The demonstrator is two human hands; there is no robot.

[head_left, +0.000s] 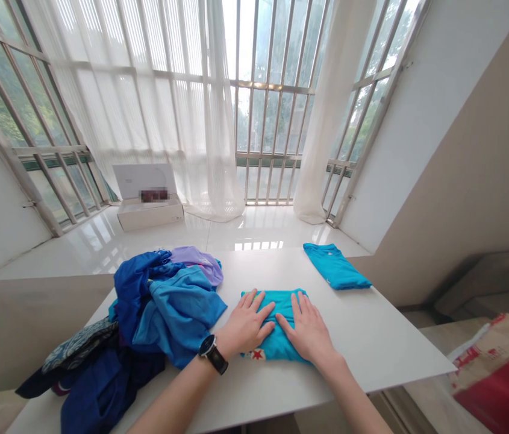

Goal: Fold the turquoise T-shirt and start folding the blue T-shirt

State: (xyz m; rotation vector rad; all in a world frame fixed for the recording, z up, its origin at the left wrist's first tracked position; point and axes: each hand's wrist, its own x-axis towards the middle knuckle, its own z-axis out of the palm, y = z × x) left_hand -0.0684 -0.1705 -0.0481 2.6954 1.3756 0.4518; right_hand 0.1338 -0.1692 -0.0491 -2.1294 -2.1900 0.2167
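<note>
A folded teal garment (281, 304) with a red star print at its near edge lies on the white table (371, 337). My left hand (245, 325), with a black watch on its wrist, lies flat on the garment's left half, fingers spread. My right hand (306, 328) lies flat on its right half, fingers stretched out. Both hands press down on the cloth and hold nothing.
A heap of unfolded blue, purple and patterned clothes (155, 313) covers the table's left side. A second folded teal garment (335, 265) lies at the far right corner. An open white box (148, 205) stands on the window ledge. A red and brown bag (502, 374) sits at lower right.
</note>
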